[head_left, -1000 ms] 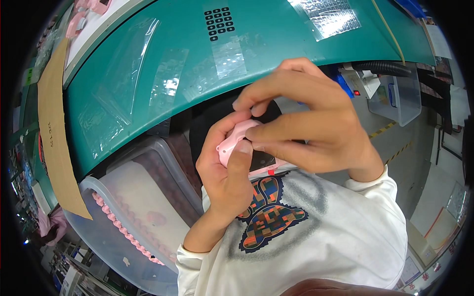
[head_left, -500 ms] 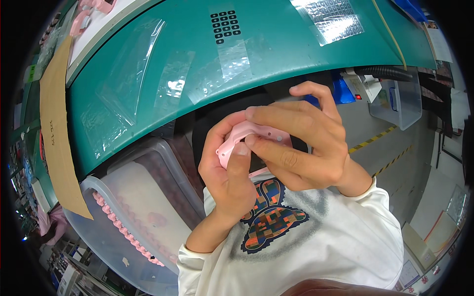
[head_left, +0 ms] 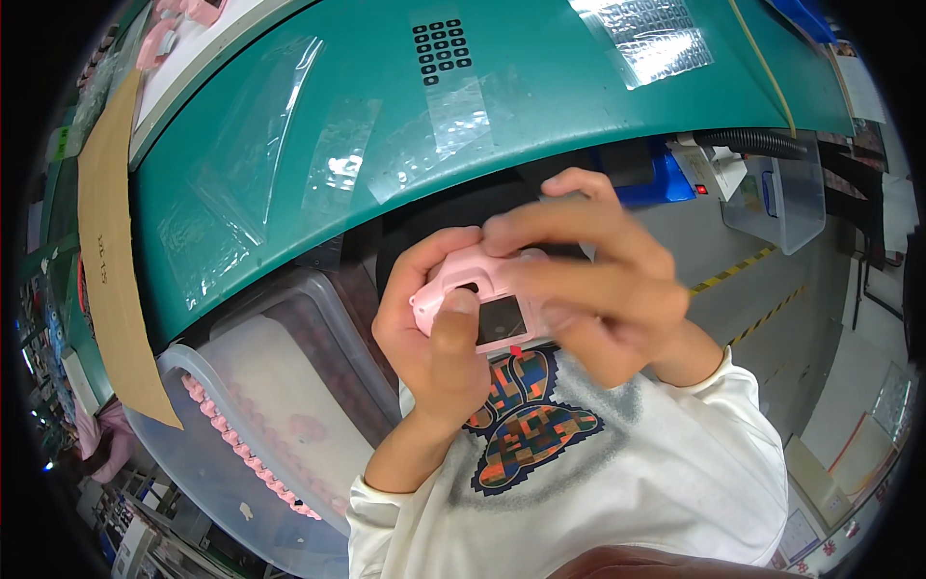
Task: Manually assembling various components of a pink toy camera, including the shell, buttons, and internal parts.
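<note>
My left hand (head_left: 424, 333) is wrapped round the left end of a pink toy camera (head_left: 463, 265), fingers behind and thumb on its near face. A dark screen (head_left: 502, 321) and a dark oval opening show on that face. Over the camera's right part is my right hand (head_left: 608, 280), its fingers smeared by motion. One of its fingertips is at the top edge, while another finger sticks up away from the camera. The blur hides whether the right hand grips it. A small red spot (head_left: 516, 351) shows by the camera's lower edge.
Ahead is a green table (head_left: 386, 145) with clear plastic film (head_left: 338, 159), black stickers (head_left: 441, 50) and a silvery sheet (head_left: 641, 39). Cardboard (head_left: 106, 241) stands at its left edge. A clear tub (head_left: 174, 386) with pink parts (head_left: 241, 449) is at lower left; another bin (head_left: 796, 203) is at right.
The camera has turned so its screen now faces up into view. My right fingers have shifted from its top left toward its right side and blur; my left thumb lies on its face.
</note>
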`<state>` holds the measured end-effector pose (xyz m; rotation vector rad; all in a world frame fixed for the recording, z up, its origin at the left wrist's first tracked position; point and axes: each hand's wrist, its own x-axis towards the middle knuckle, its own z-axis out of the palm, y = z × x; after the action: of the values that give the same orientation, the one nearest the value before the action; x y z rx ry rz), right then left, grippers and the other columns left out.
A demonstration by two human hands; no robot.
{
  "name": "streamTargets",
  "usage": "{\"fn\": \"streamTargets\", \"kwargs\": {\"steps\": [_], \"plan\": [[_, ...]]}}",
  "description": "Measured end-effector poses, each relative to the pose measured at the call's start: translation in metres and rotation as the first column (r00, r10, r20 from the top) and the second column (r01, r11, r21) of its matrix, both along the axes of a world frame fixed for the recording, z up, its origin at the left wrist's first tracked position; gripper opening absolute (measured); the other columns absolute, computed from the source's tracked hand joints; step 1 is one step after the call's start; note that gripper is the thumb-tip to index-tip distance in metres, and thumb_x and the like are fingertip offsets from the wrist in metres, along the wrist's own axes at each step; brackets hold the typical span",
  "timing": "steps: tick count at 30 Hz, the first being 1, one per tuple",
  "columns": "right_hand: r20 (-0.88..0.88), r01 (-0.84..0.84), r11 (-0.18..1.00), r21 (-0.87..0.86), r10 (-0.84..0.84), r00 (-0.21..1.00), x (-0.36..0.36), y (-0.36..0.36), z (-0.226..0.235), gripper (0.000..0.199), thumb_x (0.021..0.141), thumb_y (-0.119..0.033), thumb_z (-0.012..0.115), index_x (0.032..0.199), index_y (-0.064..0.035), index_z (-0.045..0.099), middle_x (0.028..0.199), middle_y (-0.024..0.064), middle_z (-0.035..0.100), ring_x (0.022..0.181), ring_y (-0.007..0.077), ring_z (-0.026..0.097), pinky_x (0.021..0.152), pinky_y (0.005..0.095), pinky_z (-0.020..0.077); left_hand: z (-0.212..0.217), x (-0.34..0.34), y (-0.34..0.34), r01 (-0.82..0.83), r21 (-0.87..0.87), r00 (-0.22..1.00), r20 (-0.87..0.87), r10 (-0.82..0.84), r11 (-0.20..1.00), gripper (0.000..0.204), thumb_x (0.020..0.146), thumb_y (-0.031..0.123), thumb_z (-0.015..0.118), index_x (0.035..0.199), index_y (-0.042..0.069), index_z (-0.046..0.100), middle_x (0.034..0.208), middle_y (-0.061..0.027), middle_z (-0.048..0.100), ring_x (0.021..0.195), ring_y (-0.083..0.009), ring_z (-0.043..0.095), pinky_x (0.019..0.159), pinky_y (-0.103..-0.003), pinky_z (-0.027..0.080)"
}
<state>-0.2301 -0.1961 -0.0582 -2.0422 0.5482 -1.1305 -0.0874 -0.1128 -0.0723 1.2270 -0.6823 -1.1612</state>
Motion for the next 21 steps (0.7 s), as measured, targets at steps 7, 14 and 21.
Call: {"fn": "streamTargets", "kwargs": {"steps": [7,14,21], "plan": [[0.099,0.139,0.974,0.177,-0.158,0.982,-0.012,-0.020,-0.020,0.034,0.080,-0.001,0.057,0.112,0.0000,0.070,0.122,0.0164,0.063,0.095,0.0263,0.060,0.097,0.0355,0.0416,0.008,0.020,-0.007,-0.011,0.022,0.995,-0.094,0.013,1.000,0.043,0.085,0.016,0.050,0.122,-0.003,0.057,0.109,-0.0181,0.066,0.096,-0.0227,0.062,0.087,-0.030,0.049],[-0.414,0.261,0.908,-0.329,-0.387,0.824,0.003,-0.081,-0.029,0.032,0.086,-0.014,0.065,0.117,-0.0051,0.069,0.130,0.0120,0.060,0.115,0.0267,0.055,0.103,0.0387,0.0389,0.045,0.084,-0.059,-0.123,-0.090,0.902,0.406,0.149,0.988,0.042,0.088,0.021,0.055,0.124,-0.002,0.056,0.114,-0.0140,0.061,0.099,-0.0233,0.059,0.092,-0.033,0.046],[-0.435,0.194,0.904,-0.381,-0.361,0.825,0.019,-0.088,-0.019,0.030,0.087,-0.020,0.067,0.115,-0.0085,0.069,0.133,0.0086,0.058,0.125,0.0250,0.052,0.106,0.0398,0.0360,0.040,0.179,-0.207,-0.154,-0.326,0.423,0.831,0.360,0.933,0.042,0.093,0.024,0.062,0.124,-0.004,0.060,0.121,-0.0203,0.065,0.106,-0.0285,0.063,0.095,-0.036,0.049]]}}
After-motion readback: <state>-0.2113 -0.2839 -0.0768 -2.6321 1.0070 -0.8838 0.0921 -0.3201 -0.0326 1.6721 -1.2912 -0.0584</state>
